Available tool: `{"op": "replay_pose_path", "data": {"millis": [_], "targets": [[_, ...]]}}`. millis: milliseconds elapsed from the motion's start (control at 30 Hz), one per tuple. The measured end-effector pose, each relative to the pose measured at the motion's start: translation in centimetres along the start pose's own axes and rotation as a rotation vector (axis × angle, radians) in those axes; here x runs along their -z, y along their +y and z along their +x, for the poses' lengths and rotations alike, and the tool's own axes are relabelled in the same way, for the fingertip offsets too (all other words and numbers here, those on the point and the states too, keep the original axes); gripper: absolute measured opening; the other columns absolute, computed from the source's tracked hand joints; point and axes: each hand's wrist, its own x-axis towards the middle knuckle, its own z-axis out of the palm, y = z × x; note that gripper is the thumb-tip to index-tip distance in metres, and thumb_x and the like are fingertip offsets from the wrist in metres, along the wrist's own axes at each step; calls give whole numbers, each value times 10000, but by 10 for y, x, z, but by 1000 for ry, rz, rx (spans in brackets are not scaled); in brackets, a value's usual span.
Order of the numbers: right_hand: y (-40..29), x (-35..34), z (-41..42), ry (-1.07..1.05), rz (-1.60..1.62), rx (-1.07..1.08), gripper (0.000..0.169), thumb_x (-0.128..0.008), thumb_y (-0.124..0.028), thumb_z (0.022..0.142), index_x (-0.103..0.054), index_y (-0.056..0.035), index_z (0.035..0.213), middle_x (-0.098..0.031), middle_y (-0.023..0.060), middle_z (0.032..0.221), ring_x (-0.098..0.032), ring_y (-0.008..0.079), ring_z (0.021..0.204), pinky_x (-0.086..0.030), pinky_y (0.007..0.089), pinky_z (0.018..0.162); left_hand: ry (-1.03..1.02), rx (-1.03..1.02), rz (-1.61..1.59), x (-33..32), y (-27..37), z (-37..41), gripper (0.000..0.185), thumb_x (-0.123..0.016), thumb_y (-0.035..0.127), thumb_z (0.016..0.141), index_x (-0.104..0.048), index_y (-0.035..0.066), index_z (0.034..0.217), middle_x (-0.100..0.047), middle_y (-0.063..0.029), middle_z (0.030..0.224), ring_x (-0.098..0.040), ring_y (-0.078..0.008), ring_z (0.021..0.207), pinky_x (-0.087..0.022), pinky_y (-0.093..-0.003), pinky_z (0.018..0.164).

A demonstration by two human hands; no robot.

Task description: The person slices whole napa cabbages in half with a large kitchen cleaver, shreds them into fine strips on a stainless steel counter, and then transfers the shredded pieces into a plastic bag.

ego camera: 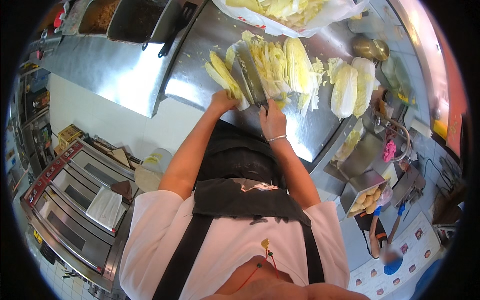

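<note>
My right hand (273,119) grips a cleaver (252,74) by its handle, the broad blade pointing away from me. Just left of the blade, my left hand (224,102) holds the near end of a cut piece of napa cabbage (225,77). Bits of leaf cling to the blade. Against its right side lies a heap of sliced cabbage (268,63). Farther right is a cabbage half (298,67), cut face showing, with loose strips by it. Two larger napa cabbages (345,88) rest near the right edge of the steel counter (198,80).
A white plastic bag (247,17) full of cut cabbage stands at the counter's far side. Right are a sink (354,150), a curved faucet (407,138) and a metal container of potatoes (352,195). A gloved person (375,228) works there. Multi-deck ovens (75,210) stand at lower left.
</note>
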Motion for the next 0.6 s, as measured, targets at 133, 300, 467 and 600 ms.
{"op": "replay_pose_path", "data": {"millis": [133, 300, 467, 600], "targets": [[-17, 28, -21, -44, -1, 49, 226, -574, -97, 832, -531, -2, 1033, -620, 221, 868, -606, 407, 736, -490, 449, 624, 13, 2, -19, -1, -3, -2, 423, -791, 296, 688, -620, -54, 854, -671, -130, 702, -668, -191, 572, -544, -288, 545], [-20, 24, -30, -115, -31, 51, 221, -572, -103, 832, -531, -11, 1030, -625, 214, 877, -612, 397, 726, -500, 453, 625, 12, 7, -64, -1, 2, -6, 406, -793, 268, 694, -616, -58, 859, -668, -136, 716, -661, -174, 579, -544, -287, 523], [-21, 17, -23, -193, -98, 25, 229, -567, -107, 836, -521, -21, 1043, -626, 208, 881, -608, 400, 705, -499, 459, 616, -1, 53, -108, 0, 14, -14, 352, -775, 183, 712, -613, -72, 893, -666, -142, 737, -656, -170, 583, -547, -283, 509], [-22, 15, -21, -223, -130, 29, 248, -561, -103, 837, -505, -26, 1066, -617, 201, 860, -599, 407, 691, -491, 466, 605, -4, 63, -128, -2, 9, -9, 318, -763, 155, 715, -613, -68, 886, -667, -139, 734, -654, -171, 578, -546, -283, 506]]}}
